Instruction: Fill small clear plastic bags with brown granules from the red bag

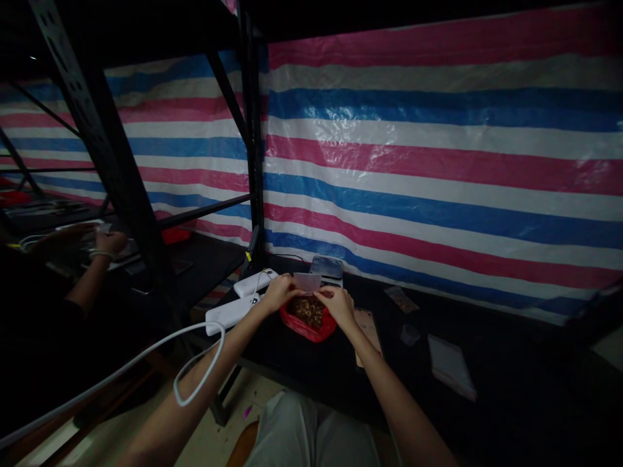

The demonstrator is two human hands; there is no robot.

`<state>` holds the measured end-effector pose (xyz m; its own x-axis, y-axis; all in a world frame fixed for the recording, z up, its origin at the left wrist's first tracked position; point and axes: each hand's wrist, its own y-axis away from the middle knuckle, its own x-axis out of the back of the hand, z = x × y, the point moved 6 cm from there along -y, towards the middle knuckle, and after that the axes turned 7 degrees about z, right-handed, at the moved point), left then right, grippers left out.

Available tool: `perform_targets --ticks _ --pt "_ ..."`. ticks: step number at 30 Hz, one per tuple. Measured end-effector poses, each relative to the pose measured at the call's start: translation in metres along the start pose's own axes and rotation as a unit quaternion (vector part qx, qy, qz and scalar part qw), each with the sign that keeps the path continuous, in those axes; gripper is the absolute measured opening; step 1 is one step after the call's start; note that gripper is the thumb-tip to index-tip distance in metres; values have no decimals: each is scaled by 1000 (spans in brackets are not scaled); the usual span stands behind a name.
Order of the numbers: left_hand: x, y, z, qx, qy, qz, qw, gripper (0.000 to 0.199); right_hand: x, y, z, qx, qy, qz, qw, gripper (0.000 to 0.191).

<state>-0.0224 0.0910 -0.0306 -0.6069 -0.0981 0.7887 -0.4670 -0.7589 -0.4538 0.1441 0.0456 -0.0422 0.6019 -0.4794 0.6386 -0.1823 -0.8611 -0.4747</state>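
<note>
A small translucent plastic bag (306,283) is stretched between my two hands. My left hand (280,290) pinches its left edge, and my right hand (339,305) pinches the right edge with fingertips close to its lower part. Directly below stands a red plastic bag (311,332), rolled open and full of small brown dried pieces (307,311); their kind is too small to make out. Behind the clear bag sits what looks like a small digital scale (327,266). A flat tan, phone-like object (370,334) lies beside my right wrist.
On the black table's right lie a small filled packet (402,299), a small clear cup (409,335) and a stack of clear bags (451,367). Two white devices (231,314) and a looped white cable (195,399) are near my left arm. A co-worker's hand (111,242) is beyond the black rack post (104,143).
</note>
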Motion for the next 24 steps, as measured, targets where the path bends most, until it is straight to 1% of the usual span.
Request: perform_targets --ticks 5,10,14,17,20,24 --pt "2 1 5 -12 -28 7 1000 29 5 -5 -4 25 -8 -7 1000 18" --pt "12 5 22 -50 -76 47 995 27 4 -3 -6 39 -39 -6 998 20" --pt "14 6 34 -72 -107 37 991 18 0 0 -4 39 -63 -15 997 21" --pt "13 4 37 -75 -130 26 988 16 2 2 -1 35 -64 -15 997 22" --pt "10 2 37 -74 -116 16 990 18 8 4 -1 39 -59 -15 997 23" --pt "4 2 37 -69 -52 21 996 21 15 6 -5 59 -31 -24 998 27"
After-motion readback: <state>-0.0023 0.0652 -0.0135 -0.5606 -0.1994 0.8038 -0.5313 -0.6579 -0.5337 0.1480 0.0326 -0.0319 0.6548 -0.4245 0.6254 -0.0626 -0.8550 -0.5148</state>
